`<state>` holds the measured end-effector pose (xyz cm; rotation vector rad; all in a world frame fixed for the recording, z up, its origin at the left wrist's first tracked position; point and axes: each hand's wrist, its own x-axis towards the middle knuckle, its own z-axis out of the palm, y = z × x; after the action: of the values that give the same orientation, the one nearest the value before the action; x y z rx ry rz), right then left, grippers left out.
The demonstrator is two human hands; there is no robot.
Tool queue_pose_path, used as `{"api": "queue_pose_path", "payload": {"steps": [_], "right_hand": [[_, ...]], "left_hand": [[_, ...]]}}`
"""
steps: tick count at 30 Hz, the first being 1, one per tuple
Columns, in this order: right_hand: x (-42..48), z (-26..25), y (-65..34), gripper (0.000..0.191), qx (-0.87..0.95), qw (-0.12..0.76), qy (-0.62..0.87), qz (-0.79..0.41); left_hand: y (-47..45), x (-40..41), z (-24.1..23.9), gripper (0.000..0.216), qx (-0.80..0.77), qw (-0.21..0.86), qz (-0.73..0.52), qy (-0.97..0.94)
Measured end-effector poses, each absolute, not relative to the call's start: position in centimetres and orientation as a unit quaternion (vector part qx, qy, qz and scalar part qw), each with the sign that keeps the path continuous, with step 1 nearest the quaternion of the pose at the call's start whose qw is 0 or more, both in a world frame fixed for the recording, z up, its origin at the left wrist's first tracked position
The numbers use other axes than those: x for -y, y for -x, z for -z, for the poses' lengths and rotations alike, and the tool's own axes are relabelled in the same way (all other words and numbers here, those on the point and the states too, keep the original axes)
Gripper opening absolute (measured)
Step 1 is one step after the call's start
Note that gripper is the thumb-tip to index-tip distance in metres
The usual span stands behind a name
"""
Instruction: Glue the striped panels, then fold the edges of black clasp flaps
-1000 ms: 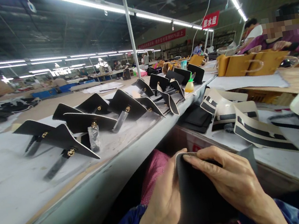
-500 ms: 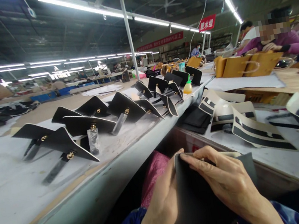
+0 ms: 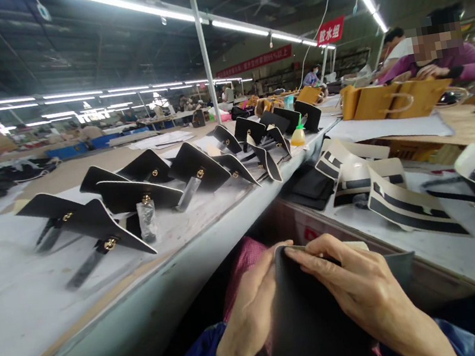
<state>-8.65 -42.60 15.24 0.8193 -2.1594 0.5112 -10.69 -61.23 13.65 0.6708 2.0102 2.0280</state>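
Over my lap, a black leather panel (image 3: 307, 317) is held up between both hands, with its top edge bent over. My left hand (image 3: 252, 314) grips its left edge, fingertips at the upper corner and partly behind the panel. On the top edge, my right hand (image 3: 362, 284) pinches the layers between thumb and fingers. A pale strip of the piece shows behind the right fingers, and a grey-black part sticks out to the right of that hand. The panel's far side is hidden.
Several black leather flaps with gold clasps (image 3: 146, 198) stand on the left table (image 3: 23, 302). A yellow glue bottle (image 3: 297, 134) with a green tip is behind them. Cream-backed panels with black strips (image 3: 407, 199) lie right. A co-worker (image 3: 439, 59) sits behind tan bags (image 3: 387, 100).
Both hands keep their grip on the black leather panel. The panel and my left hand have shifted slightly left; the view has moved a little.
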Motion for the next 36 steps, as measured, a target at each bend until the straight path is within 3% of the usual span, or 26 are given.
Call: {"api": "queue_pose_path", "payload": {"steps": [10,18,25,36], "right_hand": [[42.5,-14.9,8.8,0.033,0.861,0.343,-0.322,-0.195],[42.5,-14.9,9.1,0.025,0.851,0.386,-0.295,-0.200],[42.2,-14.3,9.2,0.006,0.835,0.419,-0.207,-0.290],[42.7,-14.3,9.5,0.004,0.828,0.415,-0.179,-0.333]], "left_hand": [[10.9,61.1,-13.4,0.042,-0.679,0.058,-0.684,-0.261],[11.5,61.3,-13.3,0.025,-0.741,-0.042,-0.629,-0.233],[11.0,63.3,-14.1,0.023,-0.765,-0.113,-0.595,-0.221],[10.4,63.7,-13.5,0.027,-0.779,-0.137,-0.559,-0.250]]}}
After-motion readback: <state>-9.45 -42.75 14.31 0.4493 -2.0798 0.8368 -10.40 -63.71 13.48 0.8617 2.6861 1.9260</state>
